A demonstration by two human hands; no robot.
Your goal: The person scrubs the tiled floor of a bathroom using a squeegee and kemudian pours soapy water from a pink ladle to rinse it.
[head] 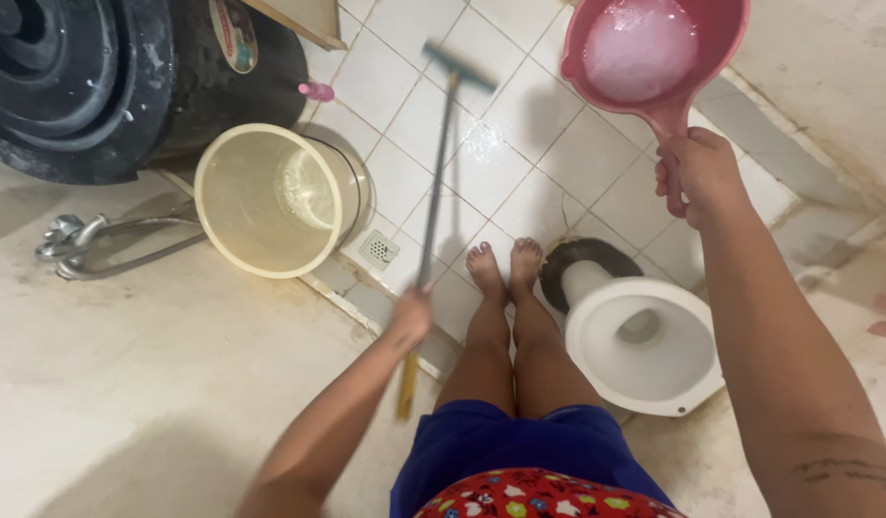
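1. View looking straight down at a person standing barefoot on a white tiled bathroom floor (481, 173), wearing blue shorts.
2. The left hand (412, 315) is clenched around the shaft of a long-handled floor wiper (433, 182). The hand is blurred.
3. The wiper's shaft runs away from the person across the tiles, and its dark blade sits near the far edge of the floor. A yellowish end of the handle sticks out below the hand.
4. The right hand (694, 173) is raised and grips the handle of a pink plastic water scoop (654, 48). The scoop holds foamy, soapy water and hangs above the far right part of the floor.
5. A white toilet bowl (644, 345) stands just beside the person's feet, on their right, below the raised right arm.
6. A pale yellow bucket (270, 201) with some water in it stands on the left side of the floor, at the edge of a raised ledge.
7. Beyond the bucket, in the far left corner, is a large black drum (107, 86).
8. A metal tap with a hose (79, 240) lies on the ledge left of the bucket.
9. A small square floor drain (378, 249) is set in the tiles just right of the bucket.
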